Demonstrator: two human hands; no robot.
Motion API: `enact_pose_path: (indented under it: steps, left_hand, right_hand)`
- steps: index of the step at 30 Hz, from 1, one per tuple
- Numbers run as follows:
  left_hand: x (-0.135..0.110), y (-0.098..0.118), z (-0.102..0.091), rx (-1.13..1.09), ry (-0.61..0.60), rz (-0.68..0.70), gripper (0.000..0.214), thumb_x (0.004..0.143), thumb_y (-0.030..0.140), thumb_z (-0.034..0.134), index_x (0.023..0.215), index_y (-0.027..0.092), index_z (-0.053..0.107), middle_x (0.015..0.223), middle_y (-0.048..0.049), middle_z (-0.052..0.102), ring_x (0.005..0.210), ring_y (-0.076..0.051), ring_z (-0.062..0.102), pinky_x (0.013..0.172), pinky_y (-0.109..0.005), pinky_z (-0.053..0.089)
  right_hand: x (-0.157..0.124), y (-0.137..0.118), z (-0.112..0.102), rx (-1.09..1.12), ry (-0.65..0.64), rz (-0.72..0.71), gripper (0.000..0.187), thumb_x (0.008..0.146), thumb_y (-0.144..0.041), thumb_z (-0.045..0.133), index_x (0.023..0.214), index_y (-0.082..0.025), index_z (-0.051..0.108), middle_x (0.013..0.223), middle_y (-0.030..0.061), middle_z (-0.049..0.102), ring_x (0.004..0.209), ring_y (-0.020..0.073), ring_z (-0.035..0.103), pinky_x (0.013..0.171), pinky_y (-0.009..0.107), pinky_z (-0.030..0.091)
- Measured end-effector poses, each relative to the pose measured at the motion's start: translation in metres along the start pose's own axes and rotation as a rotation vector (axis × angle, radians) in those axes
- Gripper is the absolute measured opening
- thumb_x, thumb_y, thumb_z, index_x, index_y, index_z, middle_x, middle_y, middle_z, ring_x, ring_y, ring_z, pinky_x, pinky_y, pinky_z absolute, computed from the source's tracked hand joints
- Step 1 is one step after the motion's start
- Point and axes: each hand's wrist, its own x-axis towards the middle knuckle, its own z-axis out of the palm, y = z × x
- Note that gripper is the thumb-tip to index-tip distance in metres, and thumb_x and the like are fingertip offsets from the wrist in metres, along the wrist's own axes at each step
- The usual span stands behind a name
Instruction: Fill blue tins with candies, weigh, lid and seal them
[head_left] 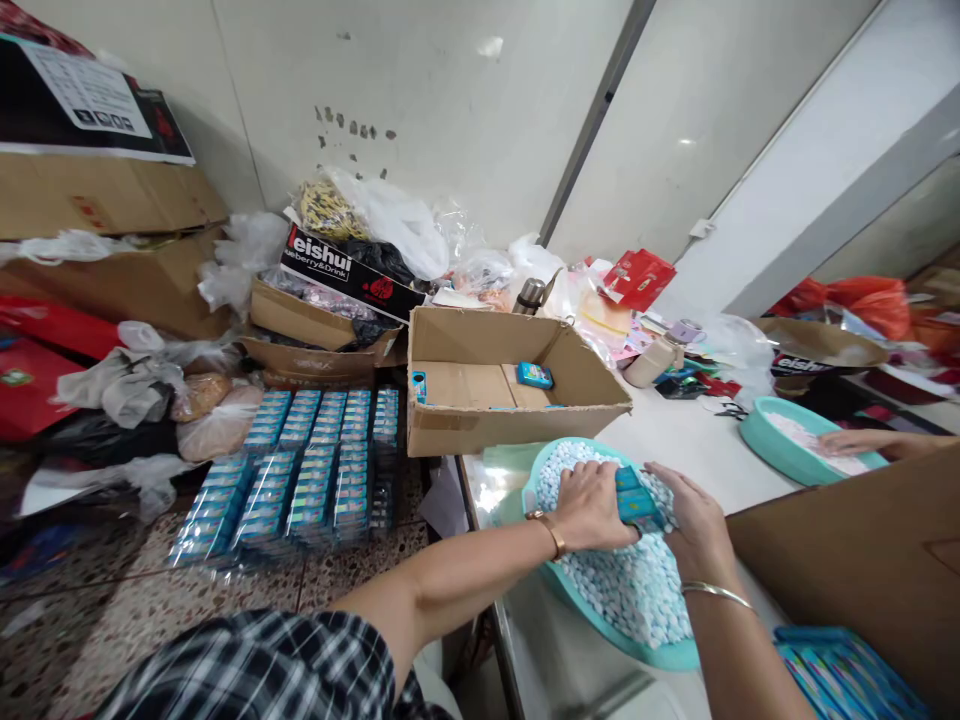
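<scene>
A turquoise basin full of small white and pale-blue pellets stands on the table in front of me. Over the pellets my left hand is closed around small blue boxes, tilted to the right; how many I cannot make out. My right hand is cupped at the right end of the boxes, fingers curved around some pellets there. Its thumb is partly hidden. Behind the basin stands an open cardboard box with a blue box lying inside.
Stacks of wrapped blue boxes stand at left, beside the table. At lower right, more blue boxes lie by a cardboard panel. Another person's hand reaches into a second turquoise basin. A metal flask and bags stand behind.
</scene>
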Motion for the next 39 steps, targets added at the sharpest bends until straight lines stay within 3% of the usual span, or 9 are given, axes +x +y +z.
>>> enact_pose_path:
  steps: [5, 8, 13, 21, 39]
  left_hand:
    - [0.006, 0.002, -0.006, 0.023, -0.058, 0.005, 0.08, 0.066, 0.049, 0.067, 0.133, 0.018, 0.036, 0.123, -0.0164, 0.055, 0.116, -0.035, 0.053, 0.098, -0.048, 0.043]
    - [0.009, 0.004, -0.008, 0.039, -0.09, 0.007, 0.082, 0.066, 0.045, 0.069, 0.134, 0.017, 0.034, 0.128, -0.0174, 0.053, 0.121, -0.035, 0.05, 0.101, -0.048, 0.041]
    - [0.018, 0.002, -0.005, 0.017, -0.008, 0.073, 0.078, 0.065, 0.042, 0.073, 0.13, 0.018, 0.038, 0.131, -0.0148, 0.053, 0.126, -0.032, 0.048, 0.105, -0.044, 0.039]
    - [0.023, 0.004, -0.004, 0.039, 0.12, 0.119, 0.069, 0.067, 0.036, 0.072, 0.126, 0.018, 0.04, 0.126, -0.0115, 0.054, 0.119, -0.028, 0.052, 0.101, -0.039, 0.041]
    - [0.041, 0.005, -0.01, 0.039, 0.027, 0.189, 0.061, 0.062, 0.03, 0.074, 0.117, 0.021, 0.049, 0.112, -0.007, 0.059, 0.107, -0.027, 0.056, 0.091, -0.037, 0.043]
  right_hand:
    - [0.005, 0.001, 0.012, 0.203, 0.005, 0.206, 0.026, 0.051, -0.036, 0.075, 0.069, -0.018, 0.072, 0.076, 0.0068, 0.073, 0.074, 0.0227, 0.066, 0.066, 0.032, 0.052]
    - [0.005, -0.001, 0.014, 0.228, 0.044, 0.196, 0.025, 0.05, -0.036, 0.074, 0.066, -0.017, 0.072, 0.067, 0.0042, 0.07, 0.067, 0.0205, 0.064, 0.064, 0.031, 0.049]
    - [0.008, -0.008, 0.013, 0.325, 0.011, 0.177, 0.023, 0.051, -0.034, 0.075, 0.065, -0.016, 0.072, 0.06, 0.0008, 0.067, 0.061, 0.0168, 0.058, 0.062, 0.029, 0.044]
    - [0.014, -0.017, 0.016, 0.42, 0.052, 0.168, 0.018, 0.057, -0.035, 0.07, 0.06, -0.018, 0.068, 0.064, 0.0011, 0.067, 0.068, 0.0171, 0.06, 0.068, 0.028, 0.046]
    - [0.008, -0.013, 0.017, 0.469, 0.108, 0.164, 0.018, 0.062, -0.033, 0.064, 0.06, -0.017, 0.071, 0.066, 0.0026, 0.07, 0.071, 0.0185, 0.062, 0.072, 0.029, 0.046]
